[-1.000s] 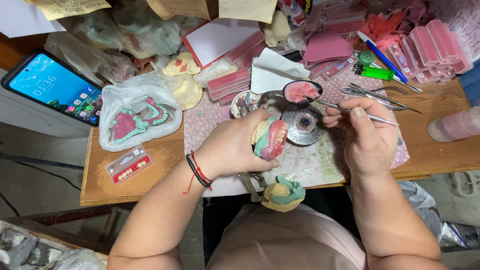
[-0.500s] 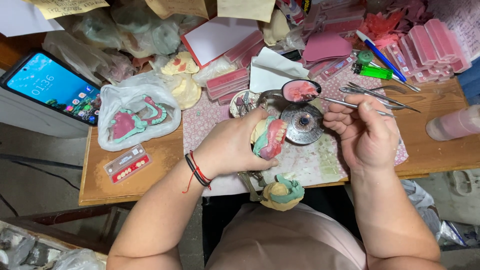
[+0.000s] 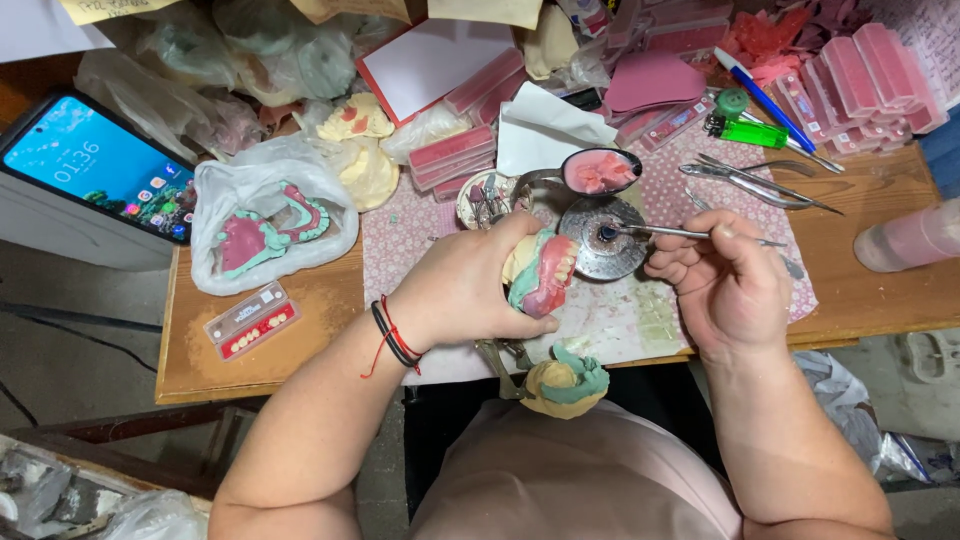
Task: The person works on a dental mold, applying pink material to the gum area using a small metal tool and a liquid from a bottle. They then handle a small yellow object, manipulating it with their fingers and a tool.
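The denture model [image 3: 540, 275] sat gripped in the left hand [image 3: 470, 290], near the table's front edge. The right hand [image 3: 725, 285], fingers pinched shut on a thin metal tool [image 3: 665, 232], had moved its tip onto the round burner [image 3: 603, 238], likely heating it. A wax-filled spoon [image 3: 600, 172] lay just beyond.

Even, fairly bright light from above, no hard shadows on the workbench [image 3: 300, 330]. Soft shade only under the left hand [image 3: 470, 290] and right hand [image 3: 725, 285]. Glare spots: the round metal burner lid [image 3: 600, 240], the phone screen [image 3: 95, 165], the plastic bag [image 3: 265, 215]. Focus sharp at centre, the denture model's [image 3: 545, 275] teeth are readable. Floor at bottom left is dim and softer. Slight wide-angle bend at the edges; top corners are cluttered and slightly overexposed. No motion blur.
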